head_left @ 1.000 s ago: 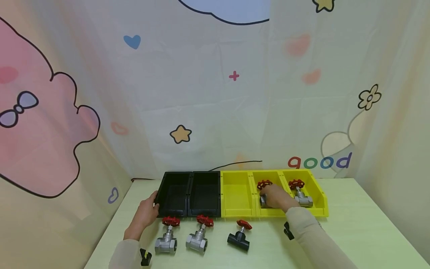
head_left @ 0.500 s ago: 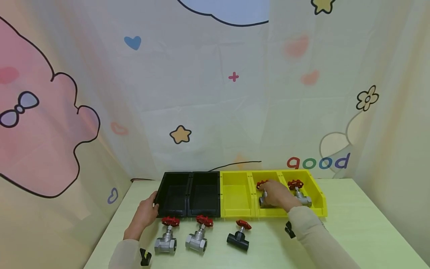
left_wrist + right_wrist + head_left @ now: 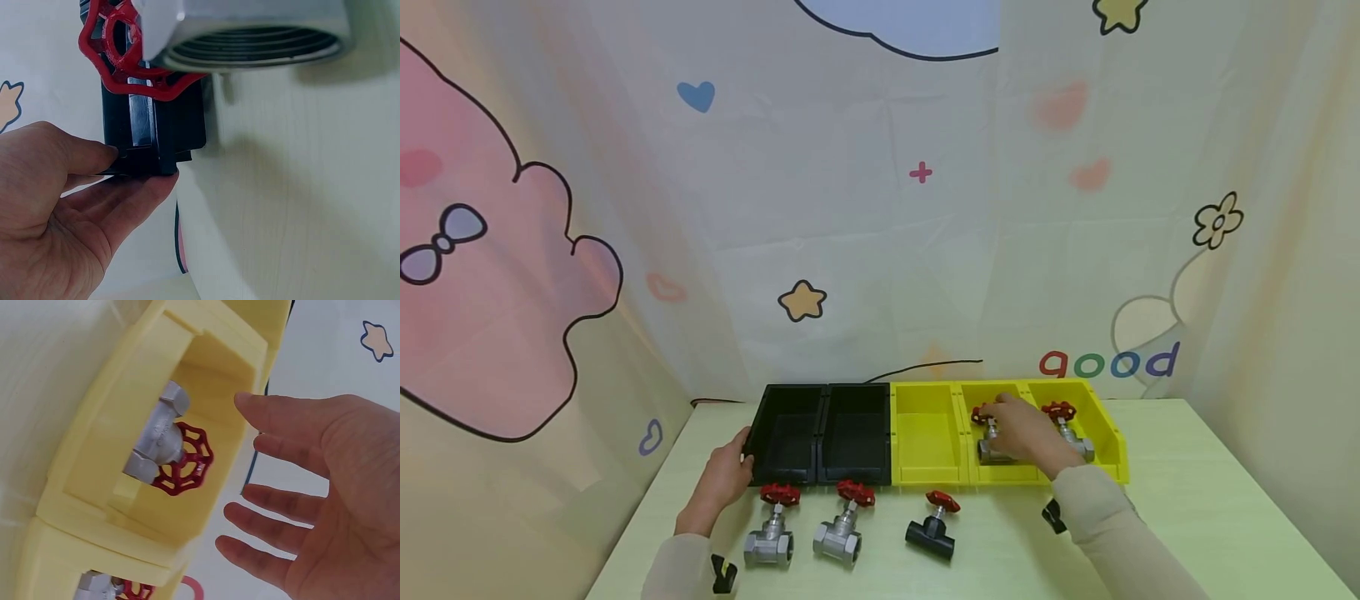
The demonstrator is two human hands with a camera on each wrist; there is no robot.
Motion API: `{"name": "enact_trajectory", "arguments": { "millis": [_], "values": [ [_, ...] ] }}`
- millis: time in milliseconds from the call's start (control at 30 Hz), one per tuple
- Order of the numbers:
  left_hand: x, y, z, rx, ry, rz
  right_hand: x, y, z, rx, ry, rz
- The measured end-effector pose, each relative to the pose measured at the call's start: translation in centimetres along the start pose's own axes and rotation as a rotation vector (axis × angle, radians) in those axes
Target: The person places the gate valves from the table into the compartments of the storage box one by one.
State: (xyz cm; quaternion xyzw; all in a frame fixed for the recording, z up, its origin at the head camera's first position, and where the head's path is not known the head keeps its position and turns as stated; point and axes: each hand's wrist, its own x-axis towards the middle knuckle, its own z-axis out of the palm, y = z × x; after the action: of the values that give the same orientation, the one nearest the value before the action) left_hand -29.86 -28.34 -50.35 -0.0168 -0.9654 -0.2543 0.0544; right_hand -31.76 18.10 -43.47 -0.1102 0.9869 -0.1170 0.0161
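Note:
My left hand (image 3: pixel 727 467) holds the outer side wall of the leftmost black bin (image 3: pixel 786 433). In the left wrist view its thumb lies on one side of the wall and its fingers on the other. My right hand (image 3: pixel 337 481) is above the middle yellow bin (image 3: pixel 94 450), fingers spread and apart from the gate valve (image 3: pixel 156 434) inside. That valve has a grey metal body and a red handwheel (image 3: pixel 187 465). Another grey gate valve (image 3: pixel 1078 442) lies in the rightmost yellow bin (image 3: pixel 1116 450), partly hidden by my right hand in the head view.
In front of the bins lie two grey gate valves (image 3: pixel 769 542) and a black tee-shaped valve (image 3: pixel 931 537) with a red handwheel. The second black bin (image 3: pixel 856 433) and left yellow bin (image 3: pixel 925 442) stand between. A patterned curtain (image 3: pixel 850 208) hangs behind the table (image 3: pixel 1187 500).
My right hand has let go of the valve in the middle yellow bin, lifting and shifting slightly right with its fingers opened. The left hand stays at the black bin.

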Motion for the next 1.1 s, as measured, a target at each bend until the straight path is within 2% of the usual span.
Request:
{"name": "enact_trajectory", "arguments": {
  "millis": [433, 867, 1100],
  "values": [
    [0.0, 0.0, 0.0, -0.007, -0.003, 0.01, -1.8, -0.7, -1.5, -0.064, 0.057, -0.027],
    [-0.1, -0.1, 0.0, -0.014, 0.008, 0.006, -3.8, -2.1, -2.9, -0.094, 0.179, -0.108],
    [0.0, 0.0, 0.0, -0.008, 0.009, 0.003, -5.3, -3.0, -3.6, -0.099, 0.2, -0.135]
  ]
}}
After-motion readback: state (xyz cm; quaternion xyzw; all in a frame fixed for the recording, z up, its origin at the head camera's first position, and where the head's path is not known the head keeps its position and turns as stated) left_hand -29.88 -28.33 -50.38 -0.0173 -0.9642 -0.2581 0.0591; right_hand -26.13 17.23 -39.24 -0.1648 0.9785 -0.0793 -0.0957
